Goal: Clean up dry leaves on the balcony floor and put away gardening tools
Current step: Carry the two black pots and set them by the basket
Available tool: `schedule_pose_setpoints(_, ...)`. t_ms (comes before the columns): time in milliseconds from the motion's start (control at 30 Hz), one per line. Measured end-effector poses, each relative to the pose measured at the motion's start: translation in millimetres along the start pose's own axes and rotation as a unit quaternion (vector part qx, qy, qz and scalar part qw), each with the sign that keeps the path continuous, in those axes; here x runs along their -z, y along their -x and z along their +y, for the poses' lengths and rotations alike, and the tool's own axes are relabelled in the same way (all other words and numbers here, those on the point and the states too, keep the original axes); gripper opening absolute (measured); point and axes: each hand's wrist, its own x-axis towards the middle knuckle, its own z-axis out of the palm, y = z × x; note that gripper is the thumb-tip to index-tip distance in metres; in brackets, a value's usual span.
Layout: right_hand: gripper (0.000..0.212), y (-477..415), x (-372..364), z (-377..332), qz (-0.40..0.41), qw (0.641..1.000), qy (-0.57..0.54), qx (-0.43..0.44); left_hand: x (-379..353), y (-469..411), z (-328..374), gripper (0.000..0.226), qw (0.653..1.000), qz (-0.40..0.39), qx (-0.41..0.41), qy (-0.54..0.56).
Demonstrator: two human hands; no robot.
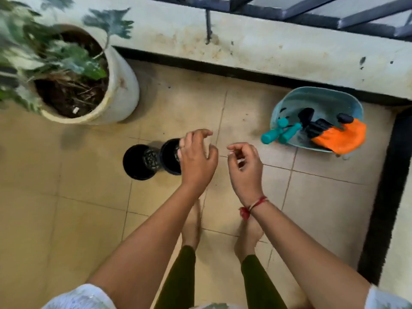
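Note:
A light blue tub (289, 103) stands on the tiled floor at the right, by the low wall. Teal tool handles (281, 132) stick out over its rim, beside black tool parts and an orange-and-black glove (341, 136). My left hand (197, 157) hovers above the floor with its fingers loosely curled and holds nothing. It covers the right edge of one of two small black pots (139, 161). My right hand (244, 166) hangs close beside it, fingers loosely bent, also holding nothing. No dry leaves show on the floor.
A large white planter (121, 85) with soil and a green plant stands at the upper left. A low stained wall (245, 47) with dark railing runs along the top. A black border strip (383, 197) edges the floor at the right. My bare feet stand below the hands.

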Motion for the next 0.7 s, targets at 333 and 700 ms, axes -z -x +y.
schedule_pose_setpoints(333, 0.07, -18, -111, 36, -0.181, 0.952, 0.12, -0.214, 44, -4, -163, 0.056, 0.883, 0.123, 0.452, -0.002)
schedule_pose_setpoints(700, 0.051, -37, -165, 83, -0.182, 0.916, 0.102, -0.342, 15, -19, -235, 0.044, 0.696, 0.098, 0.605, 0.374)
